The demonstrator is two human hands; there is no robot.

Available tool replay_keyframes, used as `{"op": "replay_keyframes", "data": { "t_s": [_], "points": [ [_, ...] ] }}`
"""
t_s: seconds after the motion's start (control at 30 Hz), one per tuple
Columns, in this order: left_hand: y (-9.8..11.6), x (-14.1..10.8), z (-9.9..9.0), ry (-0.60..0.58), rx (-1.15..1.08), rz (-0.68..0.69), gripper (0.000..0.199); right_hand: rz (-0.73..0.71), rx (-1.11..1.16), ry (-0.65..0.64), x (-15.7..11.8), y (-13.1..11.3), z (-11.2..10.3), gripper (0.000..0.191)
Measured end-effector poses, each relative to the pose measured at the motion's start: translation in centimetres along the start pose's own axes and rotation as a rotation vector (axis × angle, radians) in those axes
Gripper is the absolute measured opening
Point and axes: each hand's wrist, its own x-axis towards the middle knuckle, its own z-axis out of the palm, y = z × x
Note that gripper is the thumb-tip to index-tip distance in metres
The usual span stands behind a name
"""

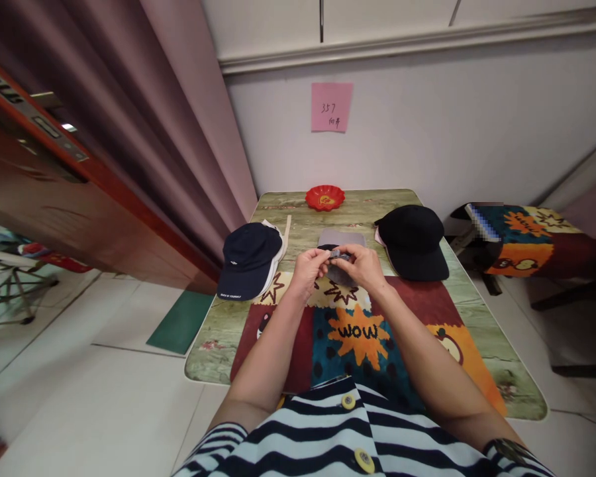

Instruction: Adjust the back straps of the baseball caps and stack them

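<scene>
Over the middle of the table, my left hand (312, 268) and my right hand (363, 266) meet with fingers pinched on the dark strap (338, 256) of a grey cap (342, 238). The cap lies between and beneath my hands, partly covered by them. Stacked caps with a navy one (251, 255) on top are to the left. A black cap (414, 242) rests at the right on another, paler one.
A red scalloped dish (324, 197) stands at the back of the green table (208, 358). A colourful "WOW" cloth (360, 331) covers the near middle. The wall bears a pink note (330, 107). An orange-edged door (129, 218) and curtain (189, 106) are at left.
</scene>
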Motion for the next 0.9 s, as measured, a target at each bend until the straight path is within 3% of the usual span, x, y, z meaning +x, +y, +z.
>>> {"op": "replay_keyframes", "data": {
  "t_s": [0.27,0.47,0.67,0.8,0.9],
  "points": [
    [0.33,0.04,-0.7,0.156,0.032,0.069,0.03,0.036,-0.076,0.053,0.0,0.39,-0.02,0.026],
    [0.24,-0.07,-0.63,0.193,0.073,0.113,0.026,0.071,-0.1,0.033,-0.19,0.35,0.1,0.026],
    [0.26,-0.38,-0.21,0.119,0.157,0.162,0.032,0.007,-0.08,0.018,-0.49,0.35,0.39,0.023],
    [0.16,-0.42,0.0,0.006,0.186,0.097,0.036,-0.081,-0.102,-0.016,-0.43,0.12,0.41,0.026],
    [0.1,-0.39,0.08,-0.014,0.138,0.079,0.038,-0.116,-0.111,-0.058,-0.39,-0.18,0.29,0.028]
  ]
}}
